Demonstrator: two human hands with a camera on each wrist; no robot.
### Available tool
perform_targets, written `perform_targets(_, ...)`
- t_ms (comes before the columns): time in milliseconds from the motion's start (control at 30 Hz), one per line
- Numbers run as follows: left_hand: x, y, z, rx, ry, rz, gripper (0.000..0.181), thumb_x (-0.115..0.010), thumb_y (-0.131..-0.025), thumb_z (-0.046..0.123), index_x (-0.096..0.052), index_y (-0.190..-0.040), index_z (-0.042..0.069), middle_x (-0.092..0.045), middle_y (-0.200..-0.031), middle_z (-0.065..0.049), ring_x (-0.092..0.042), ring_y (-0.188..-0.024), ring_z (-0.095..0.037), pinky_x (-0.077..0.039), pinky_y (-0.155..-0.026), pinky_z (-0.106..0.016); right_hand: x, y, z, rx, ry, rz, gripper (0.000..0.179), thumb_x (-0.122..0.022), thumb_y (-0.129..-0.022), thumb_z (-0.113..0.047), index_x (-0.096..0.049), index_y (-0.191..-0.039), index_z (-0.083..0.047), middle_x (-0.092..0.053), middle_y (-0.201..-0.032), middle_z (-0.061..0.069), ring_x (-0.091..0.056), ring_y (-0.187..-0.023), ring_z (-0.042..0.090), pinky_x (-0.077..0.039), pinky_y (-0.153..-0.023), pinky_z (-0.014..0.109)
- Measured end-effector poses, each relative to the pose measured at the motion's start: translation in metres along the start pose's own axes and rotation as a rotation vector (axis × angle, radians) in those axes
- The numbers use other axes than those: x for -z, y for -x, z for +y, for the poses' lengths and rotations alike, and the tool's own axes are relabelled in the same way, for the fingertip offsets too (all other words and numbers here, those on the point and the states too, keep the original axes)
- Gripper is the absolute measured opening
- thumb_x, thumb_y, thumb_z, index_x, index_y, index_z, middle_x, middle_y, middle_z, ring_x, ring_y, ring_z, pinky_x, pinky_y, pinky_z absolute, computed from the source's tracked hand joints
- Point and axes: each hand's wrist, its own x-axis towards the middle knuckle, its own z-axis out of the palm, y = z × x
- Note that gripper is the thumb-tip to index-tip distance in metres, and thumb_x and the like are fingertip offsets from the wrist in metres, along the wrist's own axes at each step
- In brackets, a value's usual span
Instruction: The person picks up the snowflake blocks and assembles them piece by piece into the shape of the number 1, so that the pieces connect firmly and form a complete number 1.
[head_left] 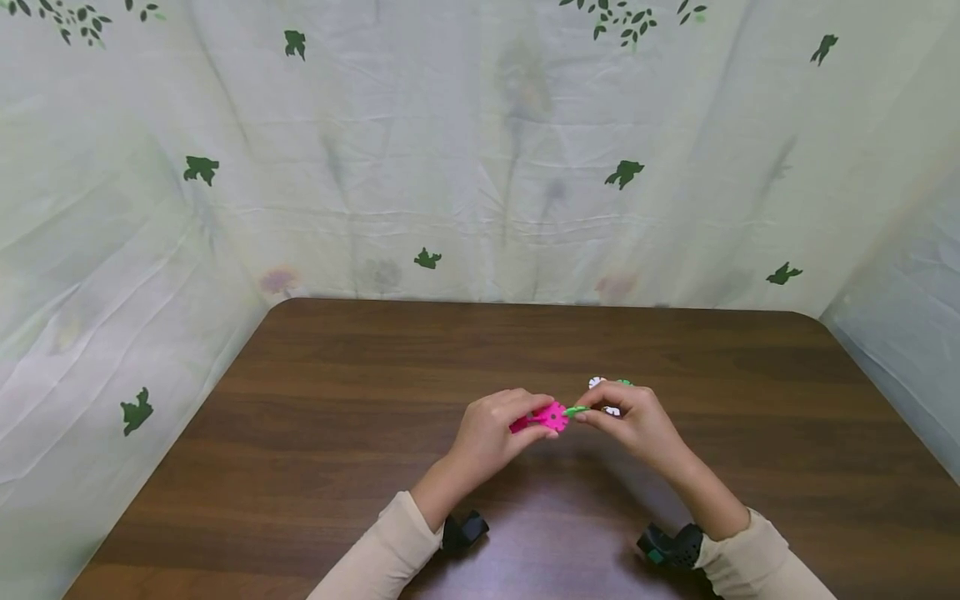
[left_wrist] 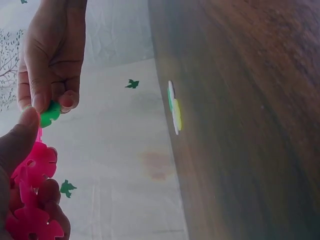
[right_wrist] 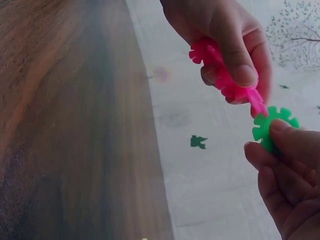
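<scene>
Apparently, joining is the step: above the brown worktop (head_left: 337, 467), the fingers of the left hand (head_left: 498, 423) pinch a pink chain (head_left: 557, 409) and those of the right hand (head_left: 636, 417) a green disc (right_wrist: 264, 124), edges touching. The next move probably calls for lining them up and pushing firmly. Loose pieces (head_left: 596, 383) lie beyond the right hand; a pale, green-printed curtain (head_left: 465, 175) hangs behind.

Pale, creased curtains (head_left: 450, 150) with green prints (head_left: 624, 173) hang behind a brown wood-grain table (head_left: 360, 354).
</scene>
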Motion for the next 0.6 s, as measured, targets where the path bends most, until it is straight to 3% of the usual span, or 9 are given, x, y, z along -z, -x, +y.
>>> perform_targets(233, -0.001, 0.000, 0.000, 0.040, 0.055, 0.001, 0.034, -0.079, -0.066, 0.024, -0.070, -0.095, 0.009, -0.063, -0.080, 0.004, -0.053, -0.069, -0.005, -0.041, -0.059, -0.014, -0.001, 0.005, 0.015, -0.011, 0.017, 0.009, 0.023, -0.069, -0.067, 0.013, -0.066, -0.080, -0.005, -0.061, -0.071, 0.001, -0.044, -0.055, 0.009, -0.038, -0.046, 0.019)
perform_targets(600, -0.006, 0.002, -0.003, 0.079, 0.145, -0.017, 0.034, -0.078, -0.067, 0.024, -0.070, -0.096, 0.009, -0.063, -0.080, 0.004, -0.051, -0.067, -0.004, -0.039, -0.057, -0.013, 0.000, 0.002, 0.002, -0.027, -0.027, -0.016, 0.019, -0.068, -0.067, 0.017, -0.065, -0.077, 0.001, -0.061, -0.068, 0.007, -0.043, -0.055, 0.012, -0.037, -0.046, 0.021)
